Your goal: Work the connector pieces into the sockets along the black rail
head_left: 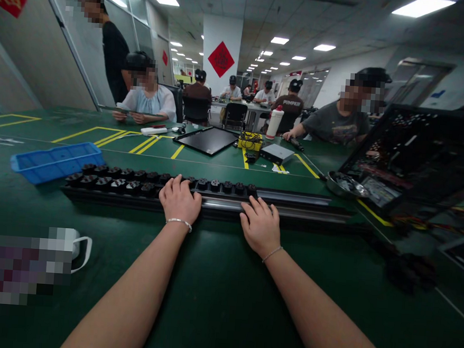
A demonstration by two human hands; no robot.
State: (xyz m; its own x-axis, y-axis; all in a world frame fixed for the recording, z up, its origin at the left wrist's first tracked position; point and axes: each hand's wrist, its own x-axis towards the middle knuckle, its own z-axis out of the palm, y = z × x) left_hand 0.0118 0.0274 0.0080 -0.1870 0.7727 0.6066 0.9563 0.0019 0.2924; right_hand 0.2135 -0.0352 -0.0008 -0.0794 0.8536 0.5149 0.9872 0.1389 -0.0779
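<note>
Two long black channel rails (221, 211) lie side by side across the green table in front of me. Small black blocks (118, 183) with metal-looking tops stand in rows in them, filling the left part of the front rail and more of the rear one. My left hand (181, 201) lies over the front rail at the right end of its row, fingers spread; whether a block is under it is hidden. Farther right, my right hand (261, 224) rests on the bare stretch of that rail with its fingers apart.
A blue plastic tray (58, 159) sits tilted behind the rails' left end. Beyond are a black flat panel (207, 139), a yellow box (251, 140) and a grey box (276, 153). A metal bowl (346, 184) and an open black case (419, 160) stand right. People sit across the table.
</note>
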